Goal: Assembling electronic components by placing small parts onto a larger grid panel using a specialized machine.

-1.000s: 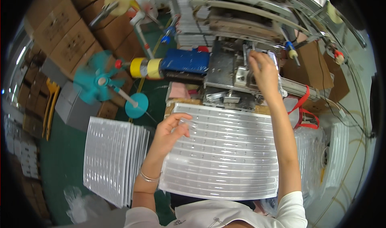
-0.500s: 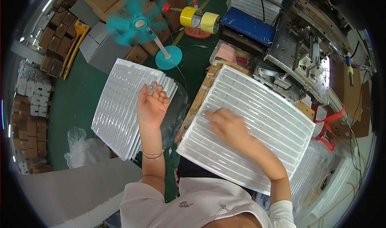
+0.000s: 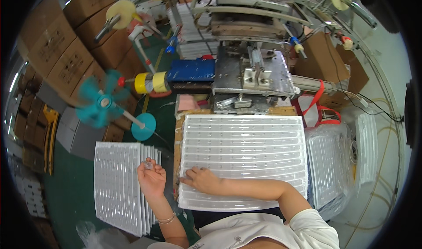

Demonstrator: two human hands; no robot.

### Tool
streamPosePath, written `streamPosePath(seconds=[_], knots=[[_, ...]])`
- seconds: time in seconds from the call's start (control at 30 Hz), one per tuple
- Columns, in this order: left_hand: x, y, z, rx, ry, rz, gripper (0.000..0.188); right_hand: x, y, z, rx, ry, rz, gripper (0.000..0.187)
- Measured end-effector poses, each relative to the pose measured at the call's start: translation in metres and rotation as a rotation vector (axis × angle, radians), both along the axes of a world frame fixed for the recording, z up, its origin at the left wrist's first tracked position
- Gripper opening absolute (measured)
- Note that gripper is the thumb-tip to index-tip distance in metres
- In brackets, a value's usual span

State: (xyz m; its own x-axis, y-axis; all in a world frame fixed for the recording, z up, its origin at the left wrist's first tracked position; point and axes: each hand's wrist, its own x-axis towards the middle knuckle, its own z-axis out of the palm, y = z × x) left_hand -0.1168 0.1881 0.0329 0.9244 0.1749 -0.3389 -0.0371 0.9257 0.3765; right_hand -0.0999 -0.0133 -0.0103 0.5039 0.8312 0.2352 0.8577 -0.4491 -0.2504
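My left hand (image 3: 152, 181) is palm up beside the left stack of white ribbed trays (image 3: 116, 183), fingers curled. A small clear round plastic piece (image 3: 148, 165) sits at its fingertips. My right hand (image 3: 201, 180) reaches across a white ribbed plastic tray (image 3: 246, 152) lying in front of me, its bent fingers down on the rows close to the left edge. Whatever its fingertips pinch, if anything, is too small to tell. Rows of small clear bits show along the tray's grooves.
Behind the tray stands a metal machine with a clamp fixture (image 3: 257, 77) and a blue plate (image 3: 192, 70). A turquoise fan (image 3: 104, 102) spins at left, near cardboard boxes (image 3: 61, 64). Plastic-wrapped trays (image 3: 329, 165) and a red-handled bag (image 3: 310, 110) are at right.
The view has swung to the right, so the tray now lies square in front. My right hand has moved to the tray's left edge and slowed. The left hand still holds the clear piece.
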Motion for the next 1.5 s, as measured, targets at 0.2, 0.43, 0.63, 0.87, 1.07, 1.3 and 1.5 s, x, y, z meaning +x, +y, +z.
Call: streamPosePath(seconds=[0.2, 0.43, 0.63, 0.87, 1.07, 1.3, 1.5], knots=[[0.014, -0.023, 0.006, 0.017, -0.054, -0.080, 0.021, 0.001, -0.002, -0.010, 0.039, -0.011, 0.005, 0.034], [0.013, -0.032, 0.009, -0.012, -0.022, -0.118, 0.022, 0.002, 0.001, -0.016, -0.008, 0.010, 0.019, 0.035], [-0.003, -0.030, 0.012, 0.085, -0.052, -0.092, 0.024, 0.004, 0.005, -0.020, -0.051, -0.006, 0.010, 0.035], [-0.022, -0.024, 0.018, 0.267, -0.091, -0.008, 0.023, 0.005, 0.001, -0.013, -0.054, 0.016, 0.023, 0.034], [-0.031, -0.027, 0.013, 0.406, -0.011, 0.077, 0.018, 0.008, -0.004, -0.011, 0.023, 0.050, 0.058, 0.030], [-0.037, -0.025, 0.005, 0.389, -0.006, 0.058, 0.022, 0.009, -0.003, -0.018, 0.083, 0.054, 0.056, 0.026], [-0.024, -0.038, 0.003, 0.429, 0.047, 0.034, 0.020, 0.010, -0.004, -0.022, 0.129, 0.075, 0.059, 0.023]])
